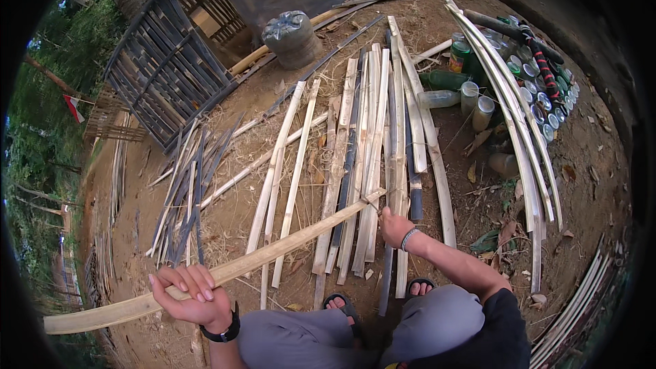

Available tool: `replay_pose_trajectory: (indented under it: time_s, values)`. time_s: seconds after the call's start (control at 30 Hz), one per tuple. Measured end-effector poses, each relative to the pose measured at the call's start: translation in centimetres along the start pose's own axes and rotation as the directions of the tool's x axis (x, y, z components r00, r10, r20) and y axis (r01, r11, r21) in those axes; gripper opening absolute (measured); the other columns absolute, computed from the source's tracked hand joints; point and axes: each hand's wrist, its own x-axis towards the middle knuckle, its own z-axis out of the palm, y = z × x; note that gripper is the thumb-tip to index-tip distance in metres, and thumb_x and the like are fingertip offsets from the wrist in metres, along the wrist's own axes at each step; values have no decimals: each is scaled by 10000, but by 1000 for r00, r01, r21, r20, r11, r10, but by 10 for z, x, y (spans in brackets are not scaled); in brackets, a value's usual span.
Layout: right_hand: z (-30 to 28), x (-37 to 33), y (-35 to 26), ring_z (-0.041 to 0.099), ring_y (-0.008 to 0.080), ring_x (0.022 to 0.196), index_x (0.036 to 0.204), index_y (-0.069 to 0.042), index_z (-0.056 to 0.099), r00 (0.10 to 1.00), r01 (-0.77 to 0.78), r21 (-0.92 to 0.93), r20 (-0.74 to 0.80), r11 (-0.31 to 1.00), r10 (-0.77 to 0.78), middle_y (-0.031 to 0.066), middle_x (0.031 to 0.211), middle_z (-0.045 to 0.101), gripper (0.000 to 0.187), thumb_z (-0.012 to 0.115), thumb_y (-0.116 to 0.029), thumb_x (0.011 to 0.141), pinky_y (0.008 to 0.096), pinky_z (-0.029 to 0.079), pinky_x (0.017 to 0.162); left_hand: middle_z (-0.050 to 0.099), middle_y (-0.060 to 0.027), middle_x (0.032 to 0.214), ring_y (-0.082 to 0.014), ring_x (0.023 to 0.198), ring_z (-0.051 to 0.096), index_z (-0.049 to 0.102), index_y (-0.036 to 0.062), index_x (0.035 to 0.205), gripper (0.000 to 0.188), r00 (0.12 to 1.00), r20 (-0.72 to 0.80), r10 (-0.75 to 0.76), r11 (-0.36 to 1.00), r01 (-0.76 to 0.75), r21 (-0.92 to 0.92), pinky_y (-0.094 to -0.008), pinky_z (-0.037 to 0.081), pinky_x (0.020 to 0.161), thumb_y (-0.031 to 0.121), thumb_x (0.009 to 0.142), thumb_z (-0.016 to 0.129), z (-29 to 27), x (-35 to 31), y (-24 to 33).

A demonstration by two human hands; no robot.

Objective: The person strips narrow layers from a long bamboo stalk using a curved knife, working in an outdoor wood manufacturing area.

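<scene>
A long, pale split-bamboo strip slants across in front of me, from the lower left up to its far end near the middle. My left hand wraps around it toward its near end, with a dark band on the wrist. Closed in a fist beside the far end, my right hand grips a knife with a thin, dark blade that crosses the strip there. The knife's handle is mostly hidden by my fingers. Below the strip, several more bamboo strips lie side by side on the ground.
Curved bamboo strips lie at the right by many glass bottles and jars. Dark slats are heaped at left, near a slatted panel. A plastic-wrapped bundle stands at the back. My sandalled feet are close below.
</scene>
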Motion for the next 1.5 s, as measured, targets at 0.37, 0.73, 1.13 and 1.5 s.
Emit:
replay_pose_trajectory:
  time_s: [0.37, 0.73, 1.13, 1.5]
  values:
    - [32, 19, 29, 638, 446, 647, 930, 52, 419, 982, 14, 37, -188, 999, -7, 287, 707, 621, 163, 433, -102, 878, 509, 524, 596, 273, 39, 394, -64, 288, 242, 354, 147, 621, 432, 1000, -3, 6, 999, -6, 34, -197, 221, 318, 339, 1008, 325, -1, 0, 0]
    - [21, 18, 91, 661, 417, 698, 961, 51, 419, 977, -188, 2, -107, 982, 187, 268, 767, 651, 204, 427, -149, 921, 486, 543, 626, 276, 40, 401, -63, 291, 234, 351, 154, 623, 426, 999, 27, -37, 999, 38, -19, -196, 219, 334, 336, 1008, 325, 8, -3, -5]
    - [-4, 22, 30, 666, 417, 796, 1001, 88, 467, 999, -1, -131, 46, 991, 7, 302, 821, 643, 246, 425, -129, 893, 469, 542, 703, 269, 34, 400, -68, 286, 234, 344, 153, 607, 439, 998, 67, -4, 999, 1, 45, -192, 225, 333, 322, 1011, 320, -1, -4, 6]
    - [-10, 0, -14, 608, 494, 803, 1019, 85, 406, 997, 20, 249, 65, 968, -37, 340, 793, 610, 407, 364, -318, 986, 524, 502, 754, 282, 33, 421, -73, 334, 256, 351, 144, 625, 463, 991, 128, -24, 999, 18, 44, -210, 223, 368, 418, 998, 339, -12, 4, 4]
